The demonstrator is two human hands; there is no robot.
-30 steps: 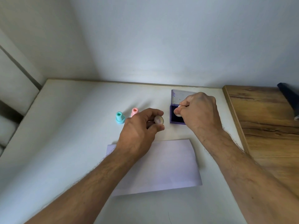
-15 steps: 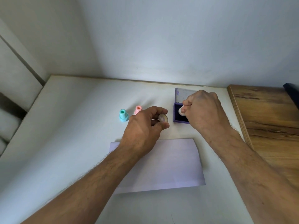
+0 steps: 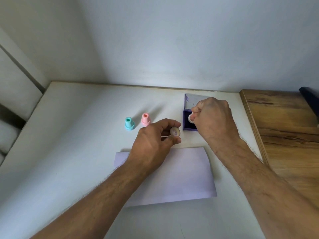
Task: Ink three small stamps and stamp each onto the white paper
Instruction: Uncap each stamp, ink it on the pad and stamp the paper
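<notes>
The right hand grips a white stamp, pressed into the open purple ink pad. The left hand pinches a round cap. The white paper lies unmarked nearby on the surface. Pressing straight down, without rocking, should ink evenly.

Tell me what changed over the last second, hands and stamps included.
Hardly anything. The right hand keeps a white stamp on the purple ink pad; only the camera view shifted slightly. The left hand still holds a round cap. The teal stamp, pink stamp and white paper stayed put.
</notes>
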